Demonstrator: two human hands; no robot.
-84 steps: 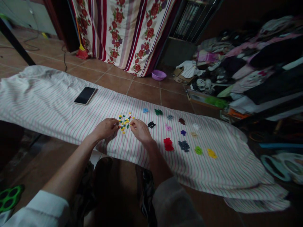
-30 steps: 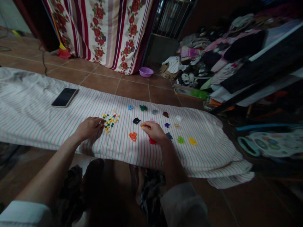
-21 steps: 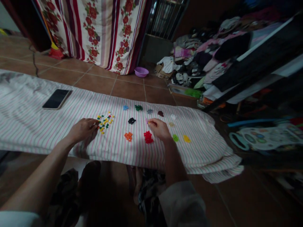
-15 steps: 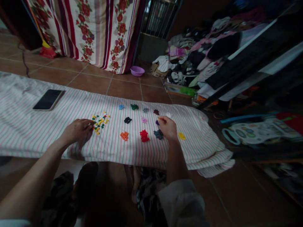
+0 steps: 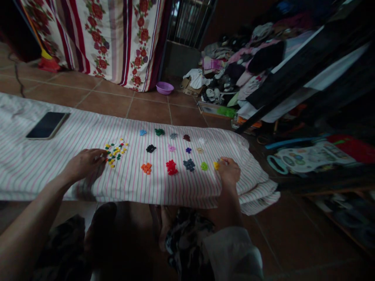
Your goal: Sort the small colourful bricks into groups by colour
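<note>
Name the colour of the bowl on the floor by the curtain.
Purple, seen best in the head view: the bowl.

Right hand by yellow pieces

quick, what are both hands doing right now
left hand: at the mixed pieces, grip unclear
right hand: at the yellow pile, can't tell whether its fingers hold a piece

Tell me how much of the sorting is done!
A lot looks done: the red pile, orange pile and others each show one colour. The right hand is at the yellow pile; I can't tell if it holds a piece. The mixed pile, by the left hand, is left: yellow, green and white pieces lie together there.
</note>
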